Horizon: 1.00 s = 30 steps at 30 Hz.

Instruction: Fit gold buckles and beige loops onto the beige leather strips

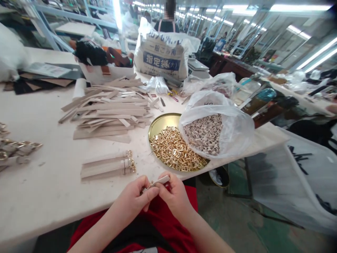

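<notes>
Two bare hands meet over a red lap, just off the bench's near edge. The left hand (pixel 133 197) comes in from the lower left, its thumb and fingertips pinched shut on the end of a beige strap (pixel 161 181) where a small gold fitting glints. The right hand (pixel 176 196) comes in from the lower right, with its fingers curled and clamped on the same strap from the other side. The strap sticks out flat and pale above the knuckles.

The white bench (pixel 52 196) is smooth and lightly scuffed, with bare room along its near edge left of the hands. Just beyond them lie three finished straps (pixel 107 166) side by side, each ending in a gold buckle. To their right, at the bench's near right edge, sits a round gold tray (pixel 161 122) heaped with shiny gold buckles (pixel 173 149). A crinkled clear plastic bag (pixel 237 130) of small beige loops leans on the tray's right side, overlapping its rim.

At mid-bench spreads a loose pile of flat beige strips (pixel 110 109). More buckled straps (pixel 15 149) lie at the left edge. Toward the far edge stand a white box (pixel 100 74) of dark items and a large printed white sack (pixel 163 58), and a person (pixel 166 24) stands behind the sack.
</notes>
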Each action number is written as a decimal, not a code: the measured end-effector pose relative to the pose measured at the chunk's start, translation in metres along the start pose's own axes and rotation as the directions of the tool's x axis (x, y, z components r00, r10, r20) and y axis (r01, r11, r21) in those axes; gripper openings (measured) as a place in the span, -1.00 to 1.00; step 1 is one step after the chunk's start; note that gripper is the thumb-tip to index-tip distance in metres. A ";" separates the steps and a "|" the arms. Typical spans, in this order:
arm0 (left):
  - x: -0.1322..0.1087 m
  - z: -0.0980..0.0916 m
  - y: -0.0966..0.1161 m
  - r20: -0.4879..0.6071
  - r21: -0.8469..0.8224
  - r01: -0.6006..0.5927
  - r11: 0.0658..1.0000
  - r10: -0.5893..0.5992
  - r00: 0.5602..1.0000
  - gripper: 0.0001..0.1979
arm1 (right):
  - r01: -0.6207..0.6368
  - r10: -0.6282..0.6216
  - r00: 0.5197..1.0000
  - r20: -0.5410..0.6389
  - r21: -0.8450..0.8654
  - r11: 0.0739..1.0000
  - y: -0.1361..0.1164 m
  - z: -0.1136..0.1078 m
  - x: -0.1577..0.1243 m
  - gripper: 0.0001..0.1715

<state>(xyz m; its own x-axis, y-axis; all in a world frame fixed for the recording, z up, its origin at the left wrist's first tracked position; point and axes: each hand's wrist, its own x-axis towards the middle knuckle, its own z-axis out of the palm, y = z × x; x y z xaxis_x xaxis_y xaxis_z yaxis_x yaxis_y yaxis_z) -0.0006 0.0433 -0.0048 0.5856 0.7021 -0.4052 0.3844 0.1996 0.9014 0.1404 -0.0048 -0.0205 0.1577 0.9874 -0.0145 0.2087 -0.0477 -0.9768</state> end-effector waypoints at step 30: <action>-0.011 0.008 0.018 -0.206 0.093 -0.158 0.983 0.174 0.963 -0.64 | -0.162 0.154 0.985 0.079 0.106 0.981 -0.016 -0.084 0.056 -0.70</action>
<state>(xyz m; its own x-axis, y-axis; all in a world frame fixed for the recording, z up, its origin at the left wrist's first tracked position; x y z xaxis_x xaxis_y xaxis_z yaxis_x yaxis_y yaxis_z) 0.0060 0.0337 0.0146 0.4838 0.8516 -0.2017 0.3519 0.0217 0.9358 0.2270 0.0382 0.0126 0.1117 0.9770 -0.1817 0.0767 -0.1908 -0.9786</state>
